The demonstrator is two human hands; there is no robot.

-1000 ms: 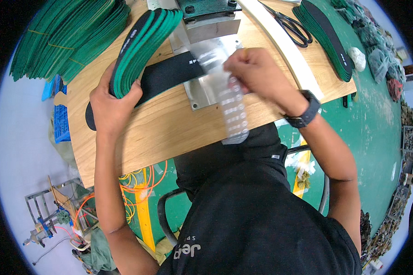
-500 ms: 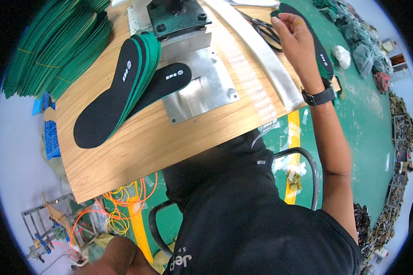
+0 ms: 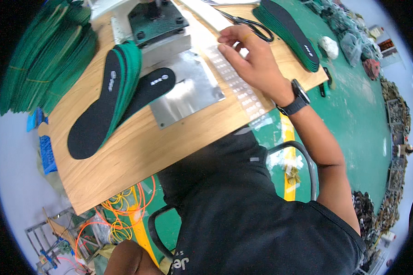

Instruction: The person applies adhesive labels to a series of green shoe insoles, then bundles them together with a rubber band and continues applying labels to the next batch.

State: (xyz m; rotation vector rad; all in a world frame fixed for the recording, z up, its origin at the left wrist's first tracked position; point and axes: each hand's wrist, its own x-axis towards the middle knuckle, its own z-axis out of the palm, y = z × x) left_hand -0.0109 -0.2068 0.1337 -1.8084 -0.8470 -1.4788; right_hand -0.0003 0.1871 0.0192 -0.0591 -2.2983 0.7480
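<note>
My right hand (image 3: 250, 57) is over the wooden table beside a clear strip of small white printed marks (image 3: 234, 82). Its fingers are curled, thumb and forefinger slightly apart, and I see nothing between them. My left hand is out of view; part of my bent left arm (image 3: 133, 259) shows at the lower edge. To the left, several black-and-green insoles (image 3: 96, 107) lie stacked at a slant. Another black insole (image 3: 153, 87) lies partly under them, its end on a shiny metal plate (image 3: 186, 91).
A press head (image 3: 158, 23) stands over the plate's far side. Green insoles (image 3: 46, 59) are heaped at far left. A white band (image 3: 202, 13), black scissors (image 3: 252, 27) and another insole stack (image 3: 289, 34) lie beyond my right hand. Orange hoses (image 3: 142, 201) hang below the table.
My right hand has moved left and toward me, away from the insole stack at the far right to the clear strip. The whole view has shifted a little.
</note>
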